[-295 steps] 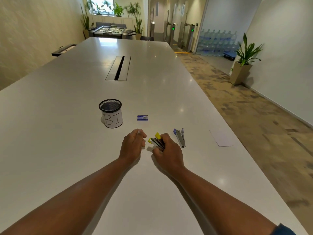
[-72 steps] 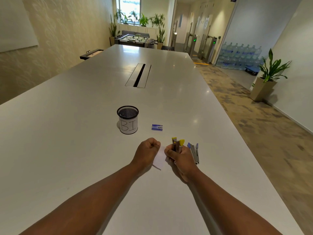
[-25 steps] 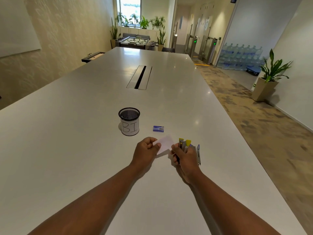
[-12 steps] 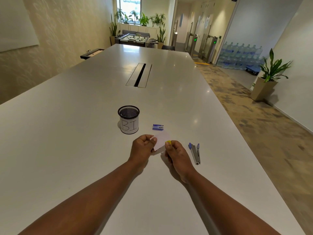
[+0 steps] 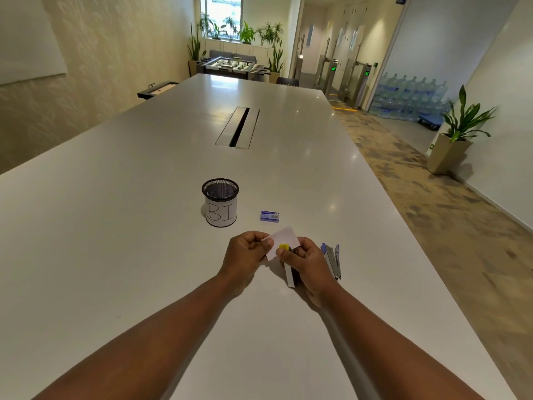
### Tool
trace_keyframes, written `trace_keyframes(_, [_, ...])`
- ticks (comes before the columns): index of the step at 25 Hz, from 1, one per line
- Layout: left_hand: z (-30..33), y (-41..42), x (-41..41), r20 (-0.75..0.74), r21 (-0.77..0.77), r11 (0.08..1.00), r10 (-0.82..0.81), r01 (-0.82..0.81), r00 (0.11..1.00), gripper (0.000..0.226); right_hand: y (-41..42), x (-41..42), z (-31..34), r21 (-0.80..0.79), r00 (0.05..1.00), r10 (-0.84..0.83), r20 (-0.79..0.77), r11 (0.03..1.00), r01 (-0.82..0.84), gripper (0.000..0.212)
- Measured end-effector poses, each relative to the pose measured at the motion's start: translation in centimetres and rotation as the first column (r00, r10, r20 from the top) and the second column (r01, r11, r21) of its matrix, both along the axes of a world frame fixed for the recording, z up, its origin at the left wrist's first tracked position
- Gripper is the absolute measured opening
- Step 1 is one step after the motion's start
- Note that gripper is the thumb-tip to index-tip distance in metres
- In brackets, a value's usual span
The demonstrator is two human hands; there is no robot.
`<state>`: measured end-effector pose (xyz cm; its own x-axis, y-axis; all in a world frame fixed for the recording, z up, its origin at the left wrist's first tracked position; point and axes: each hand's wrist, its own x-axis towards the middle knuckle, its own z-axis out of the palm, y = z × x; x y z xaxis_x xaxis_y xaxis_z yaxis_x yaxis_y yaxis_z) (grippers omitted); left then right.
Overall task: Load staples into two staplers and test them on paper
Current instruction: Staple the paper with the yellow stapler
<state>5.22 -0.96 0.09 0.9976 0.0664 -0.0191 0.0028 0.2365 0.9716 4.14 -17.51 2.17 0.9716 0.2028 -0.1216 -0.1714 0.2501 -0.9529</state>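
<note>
My left hand pinches the left edge of a small white paper just above the table. My right hand grips a yellow-tipped stapler, whose yellow end sits on the paper's lower right corner; its grey body slants down toward me below my fingers. A blue-tipped metal stapler lies on the table right beside my right hand. A small blue box of staples lies a little beyond the paper.
A black mesh cup with a white label reading "BI" stands left of the staple box. A cable slot runs along the white table's middle. The table's right edge drops to a patterned floor.
The yellow stapler came down from upright in my right hand onto the paper's corner, its grey body now showing below my fingers. Both hands stay together over the table.
</note>
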Motion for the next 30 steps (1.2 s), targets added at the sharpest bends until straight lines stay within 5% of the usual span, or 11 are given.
trace_keyframes(8, [1.4,0.2,0.3,-0.007,0.037,0.997,-0.074,0.075,0.997,0.013,-0.1,0.7,0.5,-0.026,0.996,0.077,-0.042,0.997,-0.078,0.032])
trace_keyframes(16, [4.3,1.4,1.4,0.075,0.515,0.855,-0.114,0.059,0.991,0.012,1.1,0.7,0.8,0.022,0.998,0.003,-0.056,1.0,-0.002,0.025])
trace_keyframes(30, [7.5,1.9,1.5,0.03,0.587,0.808,-0.084,0.05,0.996,0.014,1.3,0.9,2.0,0.012,1.0,0.019,-0.013,1.0,-0.019,0.034])
